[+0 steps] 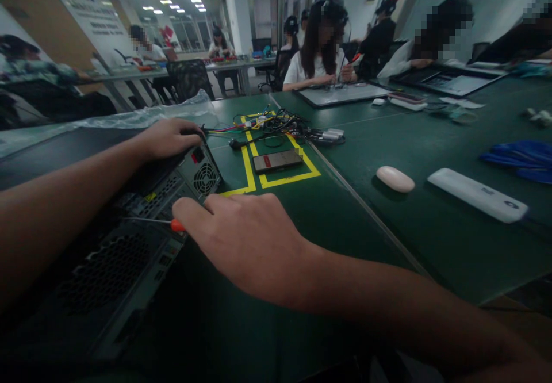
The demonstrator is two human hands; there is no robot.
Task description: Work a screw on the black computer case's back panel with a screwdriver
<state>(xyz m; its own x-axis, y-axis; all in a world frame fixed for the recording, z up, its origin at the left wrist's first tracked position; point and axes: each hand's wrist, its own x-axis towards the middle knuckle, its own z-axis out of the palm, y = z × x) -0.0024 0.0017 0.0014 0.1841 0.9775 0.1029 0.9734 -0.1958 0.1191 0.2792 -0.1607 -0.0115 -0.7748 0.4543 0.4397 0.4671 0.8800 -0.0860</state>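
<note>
Person's L hand [172,138] lies over top rear edge of the PC case [125,256], fingers bent; fingertips partly hidden, can't tell if it's gripping. R hand [254,245] is closed round the orange handle of a screwdriver [177,225], shank pointing L across the case's rear panel; can't tell if the tip's seated. Hands well apart. Case is on L side of the green surface [345,222], rear w/ round fan grille [204,177] facing R hand.

Beyond: phone [280,160] lying flat inside yellow tape [291,179], w/ tangled cables [288,123] just behind. To R: pale pink rounded obj. [395,179], long white device [478,195], blue bundle [521,159]. Across surface, a co-worker in white tee [317,61] bends over a flat panel [357,92]. Others seated in bkgd.
</note>
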